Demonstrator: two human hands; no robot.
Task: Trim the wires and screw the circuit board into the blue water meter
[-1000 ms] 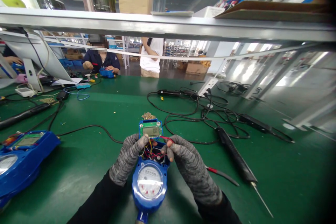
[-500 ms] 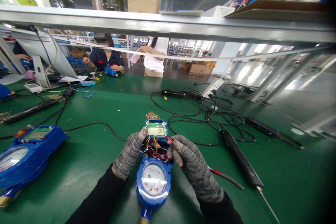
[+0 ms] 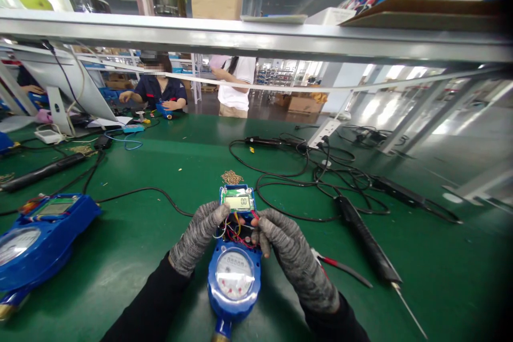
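Note:
A blue water meter [image 3: 234, 299] lies before me, its round dial toward me and its far housing uncovered. Over that housing, a green circuit board with a lit display [image 3: 239, 202] reads about 0.0. My left hand [image 3: 196, 238], in a grey fingerless glove, grips the board's left edge with the thumb on its front. Thin red, yellow and white wires [image 3: 236, 227] run from beneath the board into the housing. My right hand [image 3: 290, 251], gloved alike, pinches red wires at the board's lower right corner; its other fingers curl beside the housing.
Red-handled pliers [image 3: 340, 266] and a black electric screwdriver [image 3: 366, 240] lie at the right, with tangled cables and a power strip [image 3: 324, 132] beyond. A pile of small screws [image 3: 232, 177] is behind the board. Another blue meter [image 3: 44, 246] stands left. A shelf [image 3: 256, 40] spans above; two people are across.
The board has sunk slightly toward the housing, and my left thumb reaches further onto its front. My right hand has shifted a little left, showing more of the pliers.

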